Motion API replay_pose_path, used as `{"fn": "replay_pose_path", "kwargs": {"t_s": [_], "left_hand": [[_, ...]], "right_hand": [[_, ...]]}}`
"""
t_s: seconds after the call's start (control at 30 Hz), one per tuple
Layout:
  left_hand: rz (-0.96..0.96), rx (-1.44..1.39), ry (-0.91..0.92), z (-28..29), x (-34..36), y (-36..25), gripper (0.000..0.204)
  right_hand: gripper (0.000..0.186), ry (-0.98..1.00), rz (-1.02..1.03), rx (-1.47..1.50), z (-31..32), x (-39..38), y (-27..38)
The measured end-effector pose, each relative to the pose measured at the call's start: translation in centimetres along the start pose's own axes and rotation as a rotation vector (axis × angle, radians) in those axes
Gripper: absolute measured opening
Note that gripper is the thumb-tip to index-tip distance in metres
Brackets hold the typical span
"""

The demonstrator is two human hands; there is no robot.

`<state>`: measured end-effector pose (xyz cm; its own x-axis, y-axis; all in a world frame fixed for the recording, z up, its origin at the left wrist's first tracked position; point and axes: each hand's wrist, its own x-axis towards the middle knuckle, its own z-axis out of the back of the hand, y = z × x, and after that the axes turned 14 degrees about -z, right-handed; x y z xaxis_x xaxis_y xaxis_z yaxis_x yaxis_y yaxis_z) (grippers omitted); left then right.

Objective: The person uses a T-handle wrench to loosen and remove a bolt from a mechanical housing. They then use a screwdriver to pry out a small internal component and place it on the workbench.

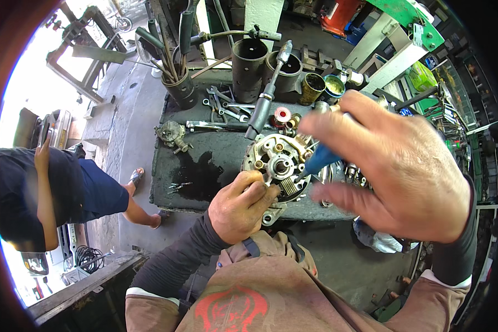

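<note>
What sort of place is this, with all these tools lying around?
It's probably a repair workshop. You can see wrenches lying on a dark, stained workbench, and a round metal machine part that the person is working on.

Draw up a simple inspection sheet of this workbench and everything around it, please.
Surface: dark bench, with a darker, wet-looking patch.
Job's things: round metal part with a central hub; blue tool, its tip at that part.
Clutter: wrenches; red ring-shaped piece; upright metal cylinders, the leftmost holding tools.
Hands: left hand at the part's near edge; right hand around the blue tool, fingers blurred, grip unclear.
Cables: black coil at lower left, off the bench.
Surroundings: another person at left; green-and-white frame at upper right.
</note>
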<state>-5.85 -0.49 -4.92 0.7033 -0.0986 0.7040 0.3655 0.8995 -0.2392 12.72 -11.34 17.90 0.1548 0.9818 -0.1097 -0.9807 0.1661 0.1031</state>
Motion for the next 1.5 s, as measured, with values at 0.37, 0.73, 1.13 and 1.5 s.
{"fn": "replay_pose_path", "kwargs": {"t_s": [0.37,0.73,1.13,1.5], "left_hand": [[0.021,-0.003,-0.033,-0.1,0.0,0.0,0.041],[0.003,-0.024,-0.052,0.2,0.2,0.1,0.047],[0.043,-0.018,-0.054,-0.5,0.3,-0.3,0.044],[0.078,-0.054,-0.009,0.4,0.8,-0.7,0.044]], "right_hand": [[0.049,0.102,-0.172,-0.053,0.3,0.8,1.0],[0.051,0.333,-0.204,-0.063,2.0,1.5,1.4],[0.044,0.016,0.15,0.075,0.5,0.3,-0.1],[0.031,-0.056,0.162,0.495,-2.4,0.4,-0.8]]}}
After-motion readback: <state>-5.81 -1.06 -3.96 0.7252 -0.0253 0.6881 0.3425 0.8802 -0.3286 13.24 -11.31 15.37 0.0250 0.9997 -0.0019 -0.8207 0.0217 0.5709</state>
